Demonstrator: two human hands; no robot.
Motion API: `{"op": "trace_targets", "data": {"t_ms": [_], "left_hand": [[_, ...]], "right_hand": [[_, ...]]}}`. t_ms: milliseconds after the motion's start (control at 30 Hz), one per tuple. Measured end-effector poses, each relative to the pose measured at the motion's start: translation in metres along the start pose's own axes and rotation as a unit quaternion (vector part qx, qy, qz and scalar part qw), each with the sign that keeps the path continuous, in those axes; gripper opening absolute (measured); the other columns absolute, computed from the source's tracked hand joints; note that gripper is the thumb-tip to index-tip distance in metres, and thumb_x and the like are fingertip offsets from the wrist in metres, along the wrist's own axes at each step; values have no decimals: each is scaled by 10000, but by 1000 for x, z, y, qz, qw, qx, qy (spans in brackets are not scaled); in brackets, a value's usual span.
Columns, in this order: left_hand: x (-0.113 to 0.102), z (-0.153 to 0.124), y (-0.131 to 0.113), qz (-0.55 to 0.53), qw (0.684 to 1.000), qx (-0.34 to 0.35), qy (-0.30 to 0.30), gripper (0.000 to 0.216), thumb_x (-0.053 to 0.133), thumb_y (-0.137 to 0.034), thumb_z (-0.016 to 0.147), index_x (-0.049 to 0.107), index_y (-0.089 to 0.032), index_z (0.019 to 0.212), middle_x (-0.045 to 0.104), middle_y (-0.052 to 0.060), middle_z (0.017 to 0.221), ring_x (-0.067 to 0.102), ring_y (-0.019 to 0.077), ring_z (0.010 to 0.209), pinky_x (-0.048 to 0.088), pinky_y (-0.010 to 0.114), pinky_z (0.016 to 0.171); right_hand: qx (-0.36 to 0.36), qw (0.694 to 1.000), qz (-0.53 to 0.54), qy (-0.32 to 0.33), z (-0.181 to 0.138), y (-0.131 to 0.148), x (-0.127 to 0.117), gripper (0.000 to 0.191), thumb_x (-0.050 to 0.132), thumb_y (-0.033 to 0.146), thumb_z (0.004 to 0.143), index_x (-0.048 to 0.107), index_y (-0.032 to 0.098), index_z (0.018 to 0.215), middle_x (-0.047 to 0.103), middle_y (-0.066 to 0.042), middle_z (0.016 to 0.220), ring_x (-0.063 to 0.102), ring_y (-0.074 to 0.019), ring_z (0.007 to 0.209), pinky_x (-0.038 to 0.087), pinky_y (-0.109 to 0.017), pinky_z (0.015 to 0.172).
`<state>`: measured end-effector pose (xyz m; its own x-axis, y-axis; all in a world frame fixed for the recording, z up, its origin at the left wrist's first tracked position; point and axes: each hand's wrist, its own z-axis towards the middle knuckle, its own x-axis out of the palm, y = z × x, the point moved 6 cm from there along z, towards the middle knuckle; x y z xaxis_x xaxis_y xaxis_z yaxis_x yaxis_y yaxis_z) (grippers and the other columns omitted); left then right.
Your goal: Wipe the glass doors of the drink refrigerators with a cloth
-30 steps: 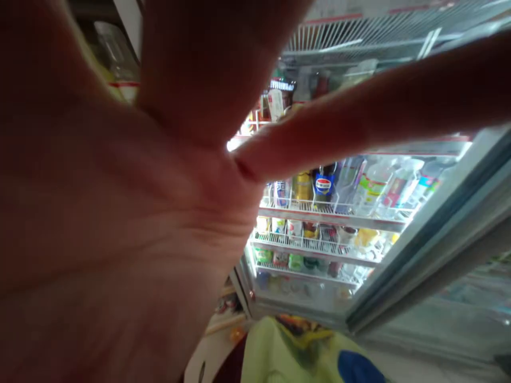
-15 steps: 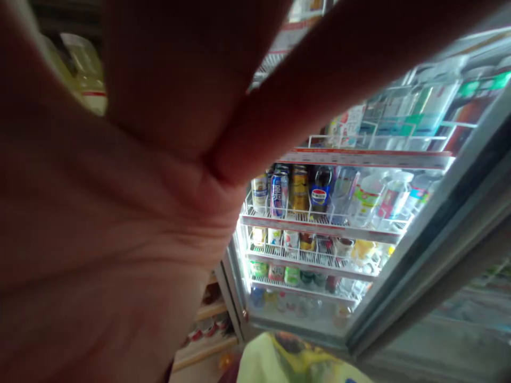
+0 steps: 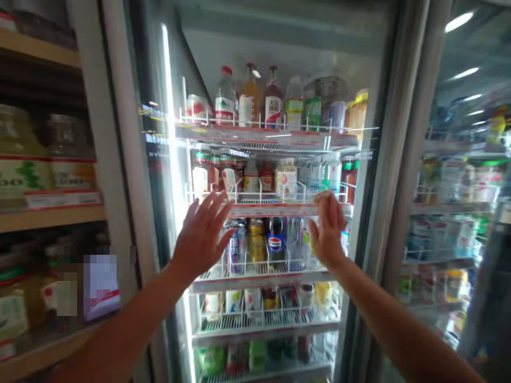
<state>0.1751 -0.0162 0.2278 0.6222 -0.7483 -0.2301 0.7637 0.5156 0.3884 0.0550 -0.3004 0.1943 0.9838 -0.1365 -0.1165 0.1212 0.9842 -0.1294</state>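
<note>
My left hand [image 3: 203,234] is raised in front of a lit drinks fridge [image 3: 271,210], its fingers spread and nothing in it. At about the same height on the right, my right hand [image 3: 329,231] has its thumb apart from the other fingers, which are bent and close together. No object shows in it. Behind the hands stand a cola bottle with a blue label [image 3: 275,242], gold cans [image 3: 256,242] and a blue-and-silver can [image 3: 236,249]. Faint reflections cross the fridge's front glass. Whether either hand touches the glass, I cannot tell.
Bottles, among them an orange drink bottle [image 3: 249,101], line the fridge's top shelf. On the left, a wooden shelf [image 3: 51,218] bears large jars [image 3: 24,159]. Another glass-fronted fridge [image 3: 447,223] with drinks stands at the right, past a grey frame [image 3: 399,159].
A hand that covered much of the view up close has moved away. Both my hands now reach forward. The view has levelled and faces the fridge squarely.
</note>
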Motion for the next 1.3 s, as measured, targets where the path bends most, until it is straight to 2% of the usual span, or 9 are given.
{"op": "trace_targets", "data": {"t_ms": [100,267,400,600,767,933,1100,1233,1300], "left_hand": [[31,-20,14,84,996,-17,11,743,494,-383,987,112,-261,1613,306,110,1624,188,297,1544,154,572,1264],[41,-29,19,107,993,-45,7,771,509,-405,976,87,-295,1611,271,75,1634,170,297,1547,109,579,1269],[38,-30,22,84,991,-102,2,779,505,-456,968,96,-293,1610,215,95,1649,85,353,1550,55,666,1239],[39,-30,23,80,989,-125,21,775,500,-506,960,146,-273,1609,235,107,1649,71,374,1553,34,690,1221],[26,-26,26,66,989,-134,-15,697,520,-465,964,242,-319,1587,332,69,1625,228,329,1532,116,606,1244],[23,-17,35,29,982,-180,-38,704,504,-459,972,194,-346,1594,127,40,1688,97,385,1552,40,689,1226],[31,-16,35,37,983,-179,-24,735,492,-447,981,111,-354,1603,89,31,1687,49,372,1558,27,698,1228],[29,-19,33,51,983,-173,-21,738,494,-427,986,105,-335,1605,64,7,1688,60,356,1559,26,660,1252],[28,-19,32,46,984,-169,-27,731,496,-425,984,116,-342,1603,60,-14,1688,62,350,1559,17,645,1261]], "right_hand": [[-47,999,-7,8,7,6,11,656,406,217,1018,136,315,1608,353,-65,1623,288,-257,1524,319,-527,1223],[27,993,-29,-107,55,4,5,675,331,182,1016,38,328,1606,281,-48,1653,209,-276,1548,328,-589,1217],[-123,992,22,34,91,35,24,717,329,131,996,32,381,1599,308,26,1644,245,-197,1538,346,-467,1244],[75,992,21,-96,134,8,6,652,220,159,994,61,281,1615,245,-39,1667,141,-268,1565,234,-631,1251],[-149,986,39,65,138,42,32,672,286,124,983,160,364,1598,314,60,1641,207,-164,1549,279,-442,1272],[59,987,2,-147,158,-26,9,644,164,133,981,174,288,1606,339,-29,1622,232,-218,1545,301,-585,1236],[-109,994,4,15,162,6,26,647,284,159,980,203,341,1595,366,17,1613,242,-187,1541,303,-512,1251],[73,992,16,-105,181,-18,6,598,194,139,983,315,191,1566,340,-74,1626,221,-204,1546,227,-532,1267],[97,988,17,-122,187,-13,6,565,204,196,1007,325,124,1554,288,-111,1646,167,-223,1560,195,-532,1273]]}}
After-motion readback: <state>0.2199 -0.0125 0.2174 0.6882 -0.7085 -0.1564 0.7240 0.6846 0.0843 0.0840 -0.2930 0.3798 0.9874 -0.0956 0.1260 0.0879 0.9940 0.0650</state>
